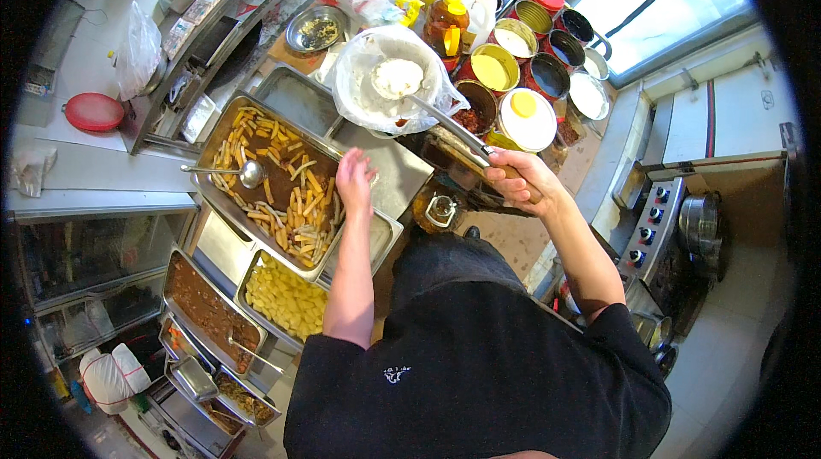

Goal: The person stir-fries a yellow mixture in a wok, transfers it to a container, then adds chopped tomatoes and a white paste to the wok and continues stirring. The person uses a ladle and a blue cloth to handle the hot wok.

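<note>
My right hand (521, 182) grips the wooden-ended handle of a long metal ladle (449, 122). The ladle's head reaches into a tub lined with a clear plastic bag (349, 84), where white powder (397, 77) is heaped in or on the ladle; its bowl is mostly hidden. Nothing is in my left hand (355, 182), which hovers by the right rim of a deep steel tray (221, 212) with its fingers apart. Brown sauce and cut yellowish strips (308, 202) fill that tray. Across its left rim rests a second metal ladle (251, 174).
Several open tins (494, 68) and an amber oil jug (444, 26) crowd the far right. Nearer on the left are a pan of yellow chunks (285, 295) and a tray of brown stew (205, 311). A stove with knobs (651, 222) stands at right.
</note>
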